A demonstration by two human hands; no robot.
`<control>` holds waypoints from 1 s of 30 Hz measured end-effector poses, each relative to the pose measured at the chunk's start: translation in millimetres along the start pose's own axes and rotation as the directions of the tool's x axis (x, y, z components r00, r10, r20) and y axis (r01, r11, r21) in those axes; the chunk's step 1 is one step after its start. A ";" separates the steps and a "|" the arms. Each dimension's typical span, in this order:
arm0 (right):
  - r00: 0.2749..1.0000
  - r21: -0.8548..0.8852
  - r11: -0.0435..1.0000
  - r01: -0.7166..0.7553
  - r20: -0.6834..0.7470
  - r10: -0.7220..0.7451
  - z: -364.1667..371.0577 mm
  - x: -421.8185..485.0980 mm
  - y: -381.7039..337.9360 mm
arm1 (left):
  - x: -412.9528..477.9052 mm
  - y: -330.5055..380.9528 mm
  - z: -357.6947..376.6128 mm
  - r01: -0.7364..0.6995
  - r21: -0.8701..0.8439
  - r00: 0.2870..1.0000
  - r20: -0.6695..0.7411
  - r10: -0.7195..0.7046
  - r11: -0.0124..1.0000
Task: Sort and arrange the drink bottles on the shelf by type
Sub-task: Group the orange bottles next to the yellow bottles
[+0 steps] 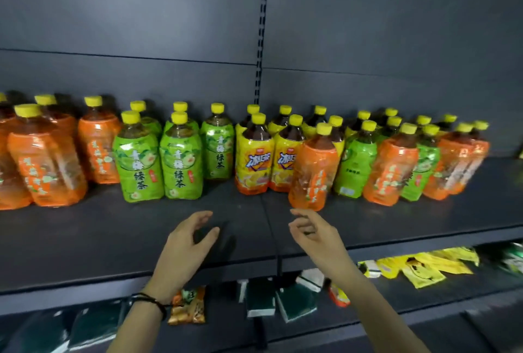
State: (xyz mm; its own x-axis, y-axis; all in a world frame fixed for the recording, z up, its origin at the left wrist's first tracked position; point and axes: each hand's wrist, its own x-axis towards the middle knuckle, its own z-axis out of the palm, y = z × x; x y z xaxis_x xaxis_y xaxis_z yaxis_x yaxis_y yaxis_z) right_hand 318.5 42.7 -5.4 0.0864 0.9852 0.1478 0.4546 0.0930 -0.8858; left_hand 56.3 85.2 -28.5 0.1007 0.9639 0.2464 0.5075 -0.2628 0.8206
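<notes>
Dark shelf [85, 239] of mixed bottles [181, 160], left hand [184, 242] and right hand [314, 236] near, grips spread, empty

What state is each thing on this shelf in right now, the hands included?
left hand: open, holding nothing, over the shelf
right hand: open, holding nothing
orange bottles on the left: upright, capped, grouped
green bottles: upright, capped, grouped
yellow bottles: upright, capped, grouped
front orange bottle: upright, capped, in front of the yellow ones
bottles on the right: upright, capped, orange and green mixed
</notes>
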 end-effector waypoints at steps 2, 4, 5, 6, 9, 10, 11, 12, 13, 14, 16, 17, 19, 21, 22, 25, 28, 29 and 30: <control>0.999 -0.002 1.000 -0.009 -0.034 0.009 -37.5 -1.4 17.4 | -0.4 24.2 37.6 0.004 -0.047 1.000 -0.009 -0.004 0.999; 0.999 0.000 1.000 -0.030 -0.033 0.030 -67.3 -2.5 30.1 | -1.0 44.7 70.4 0.019 -0.085 1.000 0.016 -0.017 0.996; 0.999 0.004 0.999 -0.039 -0.030 0.039 -79.9 -2.5 36.2 | -1.1 53.5 85.5 0.029 -0.098 0.999 0.036 -0.026 0.995; 0.998 0.010 0.999 -0.046 -0.033 0.046 -91.2 -1.9 42.3 | -1.2 61.3 99.8 0.037 -0.107 0.998 0.055 -0.031 0.994; 0.997 0.027 0.998 -0.055 -0.058 0.056 -116.1 6.1 57.1 | 2.3 80.0 131.4 0.035 -0.123 0.997 0.078 -0.026 0.992; 0.996 0.029 0.998 -0.056 -0.063 0.058 -121.8 11.3 61.2 | 7.0 84.0 138.0 0.028 -0.126 0.998 0.068 -0.020 0.992; 0.996 0.034 0.998 -0.060 -0.068 0.062 -126.1 17.0 65.0 | 13.3 86.4 143.3 0.025 -0.130 0.998 0.053 -0.018 0.991; 0.995 0.042 0.997 -0.066 -0.074 0.069 -128.9 22.6 68.7 | 19.7 88.9 147.3 0.024 -0.133 0.999 0.038 -0.019 0.991; 0.994 0.051 0.996 -0.071 -0.080 0.075 -130.8 28.5 71.6 | 26.6 91.4 150.3 0.028 -0.139 0.999 0.022 -0.026 0.990; 0.993 0.057 0.996 -0.073 -0.084 0.078 -132.4 35.0 74.3 | 34.3 94.3 153.1 0.032 -0.150 0.999 0.002 -0.032 0.988; 0.993 0.063 0.996 -0.067 -0.093 0.073 -135.4 49.5 77.9 | 52.1 99.3 158.4 0.043 -0.188 0.998 -0.029 -0.049 0.981; 0.992 0.065 0.996 -0.061 -0.104 0.067 -137.0 57.2 79.5 | 61.3 101.8 161.6 0.041 -0.209 0.998 -0.033 -0.049 0.977; 0.991 0.072 0.996 -0.051 -0.117 0.059 -140.7 72.2 82.0 | 78.5 107.3 169.8 0.029 -0.255 0.999 -0.029 -0.037 0.967; 0.993 0.092 0.995 -0.038 -0.106 0.048 -144.0 86.2 83.2 | 93.4 115.4 179.7 0.025 -0.329 0.999 -0.022 -0.034 0.944; 0.994 0.098 0.995 -0.023 -0.101 0.033 -145.9 92.6 82.6 | 99.7 119.2 185.7 0.017 -0.368 0.999 -0.021 -0.027 0.930; 0.996 0.112 0.993 0.024 -0.090 -0.014 -149.2 110.4 79.8 | 114.0 122.5 204.0 0.000 -0.390 0.998 -0.054 -0.023 0.921; 0.999 0.157 0.987 0.043 -0.029 -0.039 -147.4 119.1 79.8 | 121.2 116.0 212.5 0.012 -0.345 0.993 -0.105 -0.052 0.938; 0.999 0.160 0.986 0.049 -0.005 -0.049 -146.2 121.2 80.0 | 122.7 114.5 212.6 0.024 -0.322 0.992 -0.109 -0.062 0.947; 0.998 0.160 0.985 0.060 0.011 -0.063 -144.9 123.5 80.8 | 123.8 113.3 212.5 0.029 -0.300 0.992 -0.110 -0.065 0.953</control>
State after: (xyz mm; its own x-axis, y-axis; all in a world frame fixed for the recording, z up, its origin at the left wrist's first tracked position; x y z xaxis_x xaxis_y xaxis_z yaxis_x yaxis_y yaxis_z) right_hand 494.3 151.0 5.0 0.0483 0.9790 0.1982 0.3114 0.1738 -0.9342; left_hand 308.1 183.8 -14.6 -0.0273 0.9684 0.2478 0.2297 -0.2351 0.9444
